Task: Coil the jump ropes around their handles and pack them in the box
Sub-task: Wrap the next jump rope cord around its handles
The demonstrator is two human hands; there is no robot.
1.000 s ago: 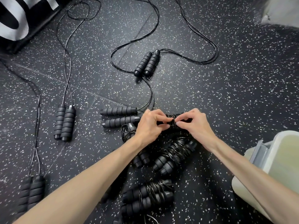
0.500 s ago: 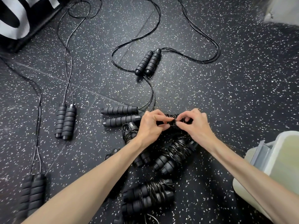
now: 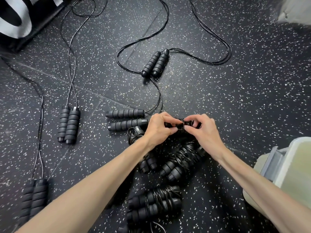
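The floor (image 3: pixel 218 98) was black rubber, speckled throughout with small white and cream flecks. All jump rope handles (image 3: pixel 155 63) were matt black with ribbed grips; the loose cords (image 3: pixel 159 96) were glossy black. The coiled bundles (image 3: pixel 180 161) near the bottom were likewise black throughout. The box (image 3: pixel 289 167) at the right edge was translucent, pale greenish-white, with a grey latch. The object (image 3: pixel 18 19) at upper left was black, bearing large white lettering. A pale grey patch (image 3: pixel 296 10) occupied the upper right corner.

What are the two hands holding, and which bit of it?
Both hands, left hand and right hand, pinch one jump rope bundle at its cord wraps, mid-handles.
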